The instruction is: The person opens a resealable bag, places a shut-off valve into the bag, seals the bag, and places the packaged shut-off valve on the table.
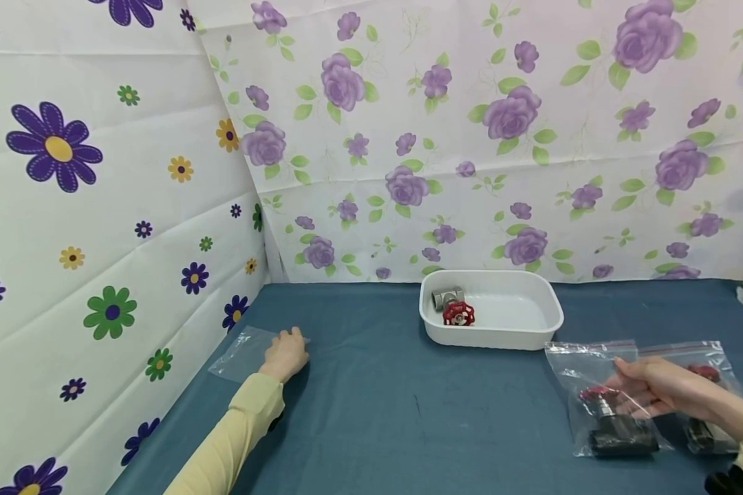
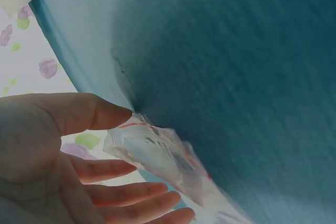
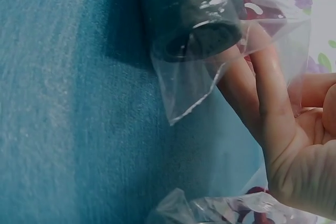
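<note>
At the table's left side, my left hand (image 1: 286,355) holds the edge of a clear zip-lock bag (image 1: 243,354) with nothing visible inside. In the left wrist view the thumb meets the bag's red-lined edge (image 2: 157,140), the fingers below it. On the right, my right hand (image 1: 656,386) grips a clear zip-lock bag (image 1: 585,371) containing a black valve (image 1: 622,436) with a red handwheel (image 1: 597,393). Seen from the right wrist, two fingers lie against this bag beside the black valve body (image 3: 194,19). Plastic and fingers partly hide the handwheel.
Another zip-lock bag (image 1: 718,357) with a red-wheeled valve lies beside the right hand, partly behind the forearm. A white tray (image 1: 532,338) at the back holds a metal valve (image 1: 448,297) with a red handwheel (image 1: 459,314). Flowered sheets border the blue-covered table (image 1: 408,419).
</note>
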A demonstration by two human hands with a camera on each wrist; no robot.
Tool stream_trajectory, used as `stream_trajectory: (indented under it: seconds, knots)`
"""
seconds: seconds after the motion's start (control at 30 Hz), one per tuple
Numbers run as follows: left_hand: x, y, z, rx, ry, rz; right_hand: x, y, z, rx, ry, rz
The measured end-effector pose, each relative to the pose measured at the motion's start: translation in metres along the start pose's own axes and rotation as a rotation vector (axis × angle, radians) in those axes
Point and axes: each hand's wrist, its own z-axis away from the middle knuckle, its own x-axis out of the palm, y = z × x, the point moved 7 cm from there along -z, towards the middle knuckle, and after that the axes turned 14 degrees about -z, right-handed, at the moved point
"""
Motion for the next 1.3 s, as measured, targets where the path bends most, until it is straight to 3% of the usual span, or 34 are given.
stream_trajectory:
  seconds: [0.17, 0.47, 0.7, 0.93, 1.1, 1.3]
  knots:
    - [0.003, -0.001, -0.001, 0.003, -0.012, 0.012, 0.001, 0.003, -0.003, 0.016, 0.02, -0.005]
    - [0.0, -0.002, -0.003, 0.013, -0.003, 0.022, 0.007, 0.001, -0.007, -0.003, -0.017, -0.013]
    - [-0.007, 0.002, 0.001, 0.09, 0.073, 0.018, 0.006, 0.002, -0.009, 0.011, 0.008, 0.0]
    - [-0.013, 0.006, 0.004, 0.187, 0.205, -0.025, 0.009, 0.002, -0.011, 0.014, 0.01, -0.003]
    - [-0.014, 0.003, 0.001, 0.162, 0.227, -0.012, 0.012, -0.001, -0.01, 0.0, 0.016, 0.018]
    - [-0.016, 0.001, -0.001, 0.15, 0.209, -0.017, 0.015, -0.006, -0.009, -0.001, 0.039, 0.061]
